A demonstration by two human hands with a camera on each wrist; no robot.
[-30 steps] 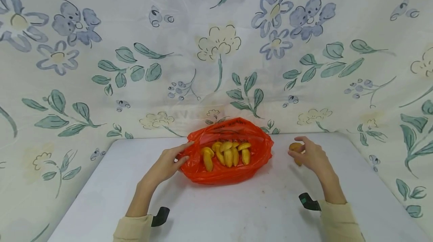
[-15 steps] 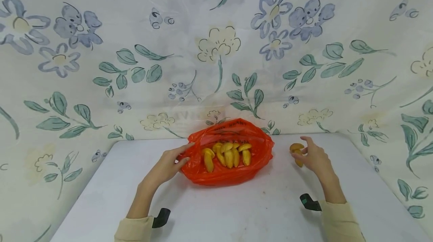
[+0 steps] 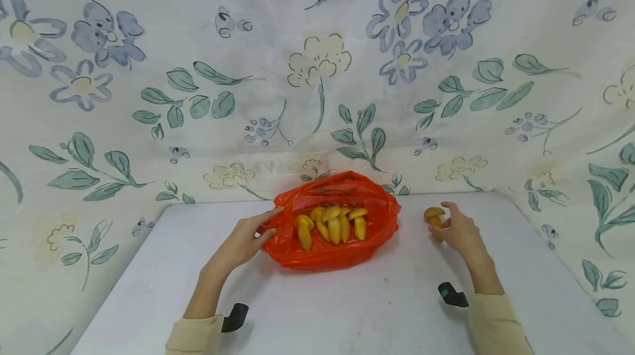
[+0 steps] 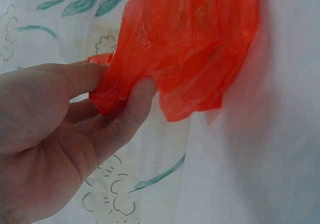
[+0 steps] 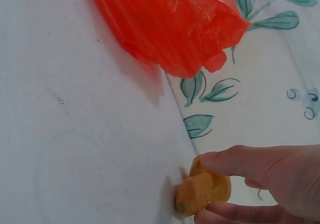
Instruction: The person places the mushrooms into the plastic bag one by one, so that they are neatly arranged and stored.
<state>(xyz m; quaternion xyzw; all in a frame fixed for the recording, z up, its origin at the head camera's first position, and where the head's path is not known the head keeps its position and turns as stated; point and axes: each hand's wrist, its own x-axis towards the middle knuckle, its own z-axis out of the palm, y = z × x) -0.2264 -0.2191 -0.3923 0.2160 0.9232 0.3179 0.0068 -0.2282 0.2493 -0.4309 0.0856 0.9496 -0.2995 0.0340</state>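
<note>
On the white table, a red plastic bag (image 3: 317, 260) lies with its mouth spread toward me, and several yellow mushrooms (image 3: 333, 225) show inside. My left hand (image 3: 248, 239) grips the bag's left edge, its thumb and fingers either side of the thin film in the left wrist view. Over to the right, my right hand (image 3: 461, 231) holds a brownish-yellow mushroom (image 3: 434, 213) between thumb and fingers, cap upward and stem low. One fingertip stands raised beside the cap. The right wrist view shows that mushroom's stem end (image 5: 192, 196) close to the tabletop, partly covered by the fingers.
A white cloth with printed flowers (image 3: 319, 63) hangs as a backdrop behind the table (image 3: 387, 311) and down both sides. A black wrist device (image 3: 235, 317) sits at the left sleeve, another black device (image 3: 452, 294) at the right.
My right index finger has lifted away from the mushroom's cap, so more of the cap shows. The left hand and the bag stay as they were.
</note>
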